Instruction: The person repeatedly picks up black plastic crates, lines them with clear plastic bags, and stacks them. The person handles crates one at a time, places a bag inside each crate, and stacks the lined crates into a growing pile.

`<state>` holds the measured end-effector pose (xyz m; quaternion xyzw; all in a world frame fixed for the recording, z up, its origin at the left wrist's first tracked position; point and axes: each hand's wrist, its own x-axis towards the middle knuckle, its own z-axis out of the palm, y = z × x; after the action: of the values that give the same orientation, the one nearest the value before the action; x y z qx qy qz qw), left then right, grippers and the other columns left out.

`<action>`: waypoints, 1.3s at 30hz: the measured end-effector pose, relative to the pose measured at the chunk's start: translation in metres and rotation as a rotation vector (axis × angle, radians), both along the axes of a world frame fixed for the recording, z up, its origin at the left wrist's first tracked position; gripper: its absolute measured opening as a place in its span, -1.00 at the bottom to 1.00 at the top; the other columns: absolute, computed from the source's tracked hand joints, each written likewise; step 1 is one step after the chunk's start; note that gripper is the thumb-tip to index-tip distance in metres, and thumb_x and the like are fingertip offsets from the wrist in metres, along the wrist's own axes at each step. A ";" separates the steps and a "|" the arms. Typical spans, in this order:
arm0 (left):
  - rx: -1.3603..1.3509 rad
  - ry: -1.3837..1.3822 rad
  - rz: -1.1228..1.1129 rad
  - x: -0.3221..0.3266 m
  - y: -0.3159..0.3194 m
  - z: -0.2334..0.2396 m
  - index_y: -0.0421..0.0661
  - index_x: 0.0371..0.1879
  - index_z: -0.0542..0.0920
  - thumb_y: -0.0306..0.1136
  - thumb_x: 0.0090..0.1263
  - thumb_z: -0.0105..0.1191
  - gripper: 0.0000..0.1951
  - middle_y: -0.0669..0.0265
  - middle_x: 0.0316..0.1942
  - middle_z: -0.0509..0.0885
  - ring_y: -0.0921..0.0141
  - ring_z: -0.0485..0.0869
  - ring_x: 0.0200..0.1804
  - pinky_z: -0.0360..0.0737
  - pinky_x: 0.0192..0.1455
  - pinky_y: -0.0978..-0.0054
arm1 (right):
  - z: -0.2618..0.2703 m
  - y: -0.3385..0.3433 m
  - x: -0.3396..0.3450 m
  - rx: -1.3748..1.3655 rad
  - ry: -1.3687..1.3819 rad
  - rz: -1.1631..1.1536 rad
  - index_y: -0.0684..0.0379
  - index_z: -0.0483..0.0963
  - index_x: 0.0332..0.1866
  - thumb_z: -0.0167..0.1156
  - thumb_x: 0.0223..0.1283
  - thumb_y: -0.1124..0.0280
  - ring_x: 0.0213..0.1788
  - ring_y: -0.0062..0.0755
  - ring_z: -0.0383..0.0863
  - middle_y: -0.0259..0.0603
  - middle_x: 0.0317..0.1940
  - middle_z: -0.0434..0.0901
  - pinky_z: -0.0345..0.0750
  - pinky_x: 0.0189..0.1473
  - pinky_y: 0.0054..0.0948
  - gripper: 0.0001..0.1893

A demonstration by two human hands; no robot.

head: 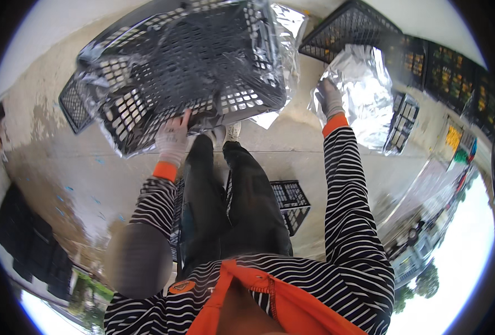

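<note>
A large black mesh plastic crate [197, 54] lies before me, its inside lined with crinkled clear film [230, 79]. My left hand [172, 136], in a pale knit glove, touches the crate's near rim with one finger extended; whether it grips the rim is unclear. Off to the right, my right hand [330, 98], in a glove with dark fingers, has hold of the left edge of a shiny, crumpled plastic sheet [362, 92]. That sheet partly covers a smaller black crate [402, 123]. More shiny film [289, 42] hangs past the large crate's right side.
Black crates with yellow-orange contents [448, 75] line the wall at upper right. Another black crate [291, 201] sits beside my legs, and one [75, 104] stands left of the large crate. Dark stacked objects [29, 238] are at lower left. Blue scraps [98, 201] dot the concrete floor.
</note>
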<state>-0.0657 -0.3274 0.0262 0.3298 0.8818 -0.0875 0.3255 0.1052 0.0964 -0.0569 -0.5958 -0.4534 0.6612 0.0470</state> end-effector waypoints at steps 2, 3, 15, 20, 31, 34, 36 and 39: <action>-0.055 0.039 -0.028 0.005 -0.010 -0.022 0.17 0.31 0.24 -0.44 0.10 0.02 -0.32 0.30 -0.17 0.55 0.33 0.55 -0.11 0.50 -0.07 0.37 | -0.048 -0.012 0.067 0.028 -0.199 -0.043 0.08 0.36 0.05 0.10 0.15 0.06 0.03 -0.23 0.46 -0.26 -0.06 0.48 0.43 -0.02 -0.26 -0.57; -0.083 0.048 -0.051 0.005 -0.017 -0.031 0.17 0.32 0.23 -0.45 0.09 0.03 -0.30 0.30 -0.18 0.55 0.31 0.55 -0.12 0.50 -0.07 0.35 | -0.079 -0.028 0.096 0.040 -0.334 0.014 0.08 0.40 0.00 0.09 0.16 0.09 0.00 -0.22 0.48 -0.23 -0.10 0.51 0.45 -0.04 -0.27 -0.62; 0.452 0.171 -0.014 0.018 -0.032 -0.037 -0.21 0.13 0.42 -0.24 0.12 0.22 -0.42 0.09 -0.02 0.57 0.24 0.60 -0.07 0.52 0.02 0.40 | -0.437 -0.343 0.062 -1.037 0.102 -1.319 0.07 0.33 -0.02 0.27 0.09 0.19 -0.31 -0.29 0.54 -0.20 -0.23 0.42 0.57 -0.51 -0.52 -0.60; 0.579 0.141 0.142 0.015 -0.060 -0.048 -0.31 0.05 0.43 -0.21 0.15 0.20 -0.45 0.07 0.02 0.55 0.27 0.57 0.04 0.49 0.13 0.37 | -0.463 -0.318 0.027 -0.955 0.392 -1.678 0.06 0.44 -0.38 0.25 0.12 0.26 -0.63 -0.60 0.40 -0.45 -0.65 0.41 0.43 -0.59 -0.68 -0.84; -0.072 0.080 0.071 0.006 -0.015 -0.044 0.18 0.27 0.27 -0.46 0.03 0.18 -0.28 0.12 -0.02 0.54 0.14 0.51 0.02 0.45 0.06 0.26 | -0.030 -0.184 0.181 -0.308 0.696 -0.991 -0.01 0.40 -0.31 0.23 0.11 0.41 -0.42 -0.63 0.40 -0.52 -0.48 0.39 0.40 -0.39 -0.65 -0.86; -0.117 0.082 -0.174 0.001 0.002 -0.007 0.16 0.34 0.10 -0.07 0.00 0.26 -0.12 0.03 0.13 0.38 0.12 0.30 0.23 0.30 0.20 0.11 | 0.114 -0.160 0.199 -0.133 0.663 -0.822 0.01 0.38 -0.38 0.29 0.06 0.39 -0.48 -0.65 0.36 -0.49 -0.50 0.38 0.31 -0.53 -0.68 -0.82; -0.239 0.159 -0.183 0.013 0.028 0.048 0.13 0.33 0.12 0.09 -0.10 0.27 -0.05 -0.02 0.20 0.29 0.03 0.23 0.28 0.22 0.27 0.12 | 0.194 -0.146 0.204 0.042 0.663 -0.691 0.04 0.36 -0.44 0.26 0.08 0.38 -0.64 -0.67 0.26 -0.50 -0.63 0.30 0.19 -0.62 -0.70 -0.82; 0.479 -0.190 -0.190 0.038 0.090 0.161 -0.02 0.31 0.16 -0.11 -0.12 0.33 -0.07 -0.06 0.17 0.30 0.01 0.26 0.25 0.26 0.27 0.20 | 0.286 -0.134 0.188 0.201 0.543 -0.560 0.09 0.34 -0.52 0.20 0.09 0.36 -0.73 -0.70 0.18 -0.51 -0.72 0.24 0.09 -0.68 -0.68 -0.81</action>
<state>-0.0275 -0.2378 0.1874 0.4854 0.8079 0.1248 0.3099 0.2936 -0.0378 0.2288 -0.4923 -0.3068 0.7087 0.4015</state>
